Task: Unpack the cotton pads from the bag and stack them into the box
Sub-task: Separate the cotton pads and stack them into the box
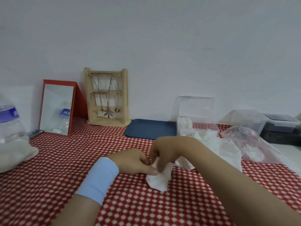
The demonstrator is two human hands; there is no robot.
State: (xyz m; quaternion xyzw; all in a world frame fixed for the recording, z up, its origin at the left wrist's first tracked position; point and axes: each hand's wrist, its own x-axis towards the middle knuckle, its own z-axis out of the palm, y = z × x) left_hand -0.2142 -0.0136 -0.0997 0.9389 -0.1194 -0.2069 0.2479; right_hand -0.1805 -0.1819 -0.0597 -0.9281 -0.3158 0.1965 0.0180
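A white cotton pad (158,181) lies partly lifted off the red checked tablecloth at the centre. My left hand (135,161), with a blue wristband, pinches its left edge. My right hand (164,149) grips its top from above. More white cotton pads (210,141) lie in a loose heap to the right. Beside that heap lies a clear plastic bag (250,144) with a few pads inside. Behind the heap stands a clear box (197,123) with its lid raised; some pads stand at its left end.
A dark blue tray (151,128) lies behind my hands. A wooden jewellery stand (106,97) and a red-framed mirror (57,108) lean at the wall. A water bottle (9,121) stands far left. Clear containers (247,119) sit far right.
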